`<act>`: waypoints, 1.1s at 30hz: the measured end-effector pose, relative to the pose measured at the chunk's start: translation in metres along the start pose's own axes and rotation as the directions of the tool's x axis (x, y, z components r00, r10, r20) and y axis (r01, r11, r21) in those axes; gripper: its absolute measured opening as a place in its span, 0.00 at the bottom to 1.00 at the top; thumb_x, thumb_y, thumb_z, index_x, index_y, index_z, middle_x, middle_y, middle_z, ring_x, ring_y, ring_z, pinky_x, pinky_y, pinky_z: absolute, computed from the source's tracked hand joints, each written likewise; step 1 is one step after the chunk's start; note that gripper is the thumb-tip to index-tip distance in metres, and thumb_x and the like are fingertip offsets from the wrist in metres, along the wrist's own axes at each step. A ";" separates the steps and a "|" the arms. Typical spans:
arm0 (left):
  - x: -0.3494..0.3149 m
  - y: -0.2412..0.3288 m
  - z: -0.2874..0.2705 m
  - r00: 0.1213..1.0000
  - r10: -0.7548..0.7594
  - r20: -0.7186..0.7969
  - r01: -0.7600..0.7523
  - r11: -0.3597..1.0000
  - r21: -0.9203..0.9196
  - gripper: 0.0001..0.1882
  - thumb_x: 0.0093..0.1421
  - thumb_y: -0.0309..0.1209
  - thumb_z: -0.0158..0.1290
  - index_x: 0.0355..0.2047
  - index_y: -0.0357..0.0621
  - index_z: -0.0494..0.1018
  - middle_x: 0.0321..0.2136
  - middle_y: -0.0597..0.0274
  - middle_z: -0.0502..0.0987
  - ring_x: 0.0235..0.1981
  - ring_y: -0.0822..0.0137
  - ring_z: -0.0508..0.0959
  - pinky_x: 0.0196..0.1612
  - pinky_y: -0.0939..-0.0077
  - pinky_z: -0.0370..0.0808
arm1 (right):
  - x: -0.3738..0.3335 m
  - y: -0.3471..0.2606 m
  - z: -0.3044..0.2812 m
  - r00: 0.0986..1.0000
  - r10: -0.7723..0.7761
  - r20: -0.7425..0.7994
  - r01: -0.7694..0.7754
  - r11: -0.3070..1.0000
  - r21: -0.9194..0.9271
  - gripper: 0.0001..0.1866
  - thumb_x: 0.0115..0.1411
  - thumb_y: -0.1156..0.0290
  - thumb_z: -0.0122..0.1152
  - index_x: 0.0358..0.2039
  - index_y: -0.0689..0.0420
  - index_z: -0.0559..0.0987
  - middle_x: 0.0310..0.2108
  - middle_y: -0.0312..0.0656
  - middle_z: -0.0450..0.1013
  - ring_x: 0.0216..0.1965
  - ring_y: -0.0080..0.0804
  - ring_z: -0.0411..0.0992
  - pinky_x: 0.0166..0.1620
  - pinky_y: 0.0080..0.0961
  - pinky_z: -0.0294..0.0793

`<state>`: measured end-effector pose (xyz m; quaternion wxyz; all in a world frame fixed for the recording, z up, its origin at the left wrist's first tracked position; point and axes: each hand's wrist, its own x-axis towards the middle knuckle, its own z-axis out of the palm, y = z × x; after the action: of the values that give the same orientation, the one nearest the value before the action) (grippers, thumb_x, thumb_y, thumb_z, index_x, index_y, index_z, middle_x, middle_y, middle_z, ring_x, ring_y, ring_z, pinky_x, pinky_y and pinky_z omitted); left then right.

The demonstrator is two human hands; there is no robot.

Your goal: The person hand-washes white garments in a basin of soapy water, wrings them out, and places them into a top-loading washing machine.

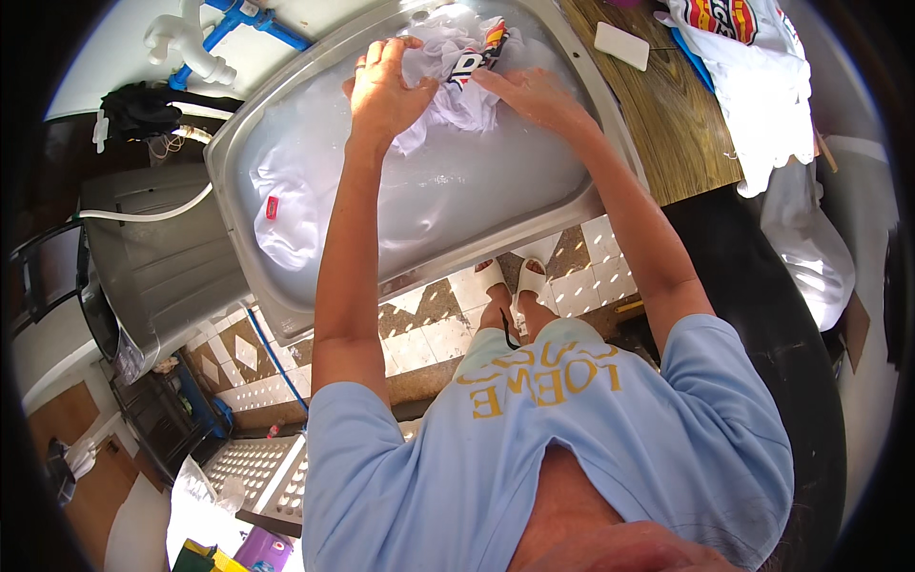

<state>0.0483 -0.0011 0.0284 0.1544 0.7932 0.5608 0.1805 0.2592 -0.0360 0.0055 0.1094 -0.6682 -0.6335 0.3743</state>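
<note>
A wet white garment [467, 107] with a black, red and yellow print lies bunched at the far side of a grey basin [221, 172] of cloudy water. My left hand [383, 88] is at its left edge, fingers bent and thumb against the cloth. From the right, my right hand [536, 95] grips the garment beside the print, its thumb pointing left; some of its fingers are hard to see. Another white cloth [286, 214] with a small red label floats partly submerged at the basin's left end.
Right of the basin, a wooden surface [681, 124] bears a white bar-shaped object [621, 46] and a white printed garment [753, 91] hanging over its edge. White and blue pipes [195, 52] stand at the upper left. A grey plastic machine [176, 257] with a white hose is beside the basin.
</note>
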 end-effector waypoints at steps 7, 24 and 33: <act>-0.006 0.001 0.030 0.928 0.176 0.329 -0.224 0.968 0.114 0.17 0.53 0.43 0.51 0.42 0.57 0.76 0.33 0.66 0.79 0.41 0.62 0.74 0.46 0.56 0.65 | 0.027 0.018 0.011 0.877 -0.202 -0.437 0.274 0.955 0.109 0.26 0.58 0.45 0.51 0.34 0.59 0.78 0.26 0.44 0.74 0.30 0.36 0.72 0.37 0.29 0.69; 0.020 -0.071 0.028 0.890 -0.258 -0.376 0.024 0.850 -0.526 0.13 0.47 0.32 0.61 0.31 0.39 0.73 0.25 0.58 0.76 0.28 0.63 0.75 0.36 0.72 0.72 | 0.027 0.040 -0.013 0.870 -0.172 -0.462 0.343 0.885 0.316 0.13 0.50 0.63 0.66 0.27 0.59 0.75 0.22 0.31 0.71 0.26 0.19 0.68 0.33 0.18 0.68; -0.010 -0.082 0.036 0.878 -0.409 -0.250 0.287 0.866 -0.410 0.16 0.41 0.31 0.62 0.22 0.38 0.66 0.19 0.63 0.68 0.22 0.68 0.66 0.28 0.73 0.67 | 0.058 0.009 0.001 0.768 -0.233 -0.597 0.091 0.962 -0.259 0.23 0.52 0.50 0.59 0.31 0.61 0.76 0.36 0.49 0.73 0.33 0.40 0.72 0.39 0.35 0.71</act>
<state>-0.0063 0.0148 -0.0416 0.2319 0.5939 0.6710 0.3784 0.2605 0.0158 -0.0214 0.2715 -0.7043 -0.6540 0.0515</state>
